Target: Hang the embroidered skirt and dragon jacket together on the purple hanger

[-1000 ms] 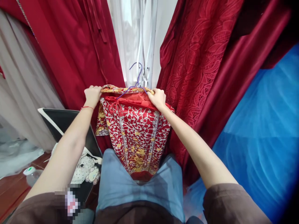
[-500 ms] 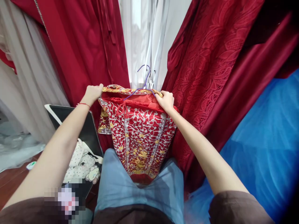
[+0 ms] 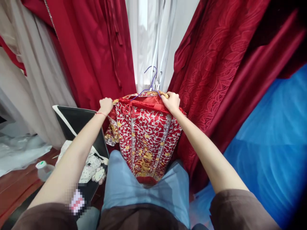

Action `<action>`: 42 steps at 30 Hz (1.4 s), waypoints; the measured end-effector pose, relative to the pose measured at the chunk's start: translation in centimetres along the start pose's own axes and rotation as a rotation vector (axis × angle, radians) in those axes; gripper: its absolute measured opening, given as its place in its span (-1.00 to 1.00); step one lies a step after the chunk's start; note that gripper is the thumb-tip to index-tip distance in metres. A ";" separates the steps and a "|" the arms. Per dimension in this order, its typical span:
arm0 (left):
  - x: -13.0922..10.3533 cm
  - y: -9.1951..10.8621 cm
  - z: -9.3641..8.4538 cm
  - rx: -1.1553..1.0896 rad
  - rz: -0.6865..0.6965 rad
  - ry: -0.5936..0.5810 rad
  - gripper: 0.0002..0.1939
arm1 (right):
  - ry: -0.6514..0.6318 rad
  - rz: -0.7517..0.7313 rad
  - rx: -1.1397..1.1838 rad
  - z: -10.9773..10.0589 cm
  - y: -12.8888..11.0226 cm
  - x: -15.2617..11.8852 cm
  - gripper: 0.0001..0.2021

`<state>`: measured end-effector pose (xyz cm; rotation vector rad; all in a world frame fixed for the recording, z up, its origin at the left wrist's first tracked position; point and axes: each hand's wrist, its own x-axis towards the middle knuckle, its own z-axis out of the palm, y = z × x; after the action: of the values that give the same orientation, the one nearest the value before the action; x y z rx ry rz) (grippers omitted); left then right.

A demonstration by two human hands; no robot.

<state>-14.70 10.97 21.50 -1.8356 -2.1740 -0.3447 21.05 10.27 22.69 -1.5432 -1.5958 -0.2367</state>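
The embroidered red garment, its lower end between the knees, looks soft yet weighted by stitching, best taken by its top edge, where, either side of the purple hanger, left hand and right hand each have a closed grip.

Can read no text, brand, number or sign; cannot make out the green mark on the bottle cap at eight o'clock.
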 end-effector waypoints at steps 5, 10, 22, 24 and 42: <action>-0.9 -1.6 1.7 0.032 0.098 0.092 -0.58 | -0.034 0.014 -0.028 -0.2 0.1 0.1 -0.68; -1.7 -4.5 -1.2 -0.037 0.076 0.409 -0.59 | -0.023 0.017 -0.028 0.1 0.2 0.0 -0.67; -3.1 -3.0 -1.7 -0.090 0.180 0.415 -0.48 | -0.032 0.046 -0.022 0.4 0.4 0.3 -0.67; -4.0 -1.6 -1.3 -0.150 0.229 0.474 -0.47 | -0.021 0.051 -0.021 0.4 0.5 0.2 -0.66; -12.0 11.4 3.0 -0.543 0.412 0.107 -0.49 | -0.030 0.032 -0.010 0.2 1.3 -0.3 -0.65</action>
<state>-1.74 2.88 14.49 -2.4109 -1.6712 -0.9834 22.04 10.40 21.84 -1.5857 -1.5944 -0.2047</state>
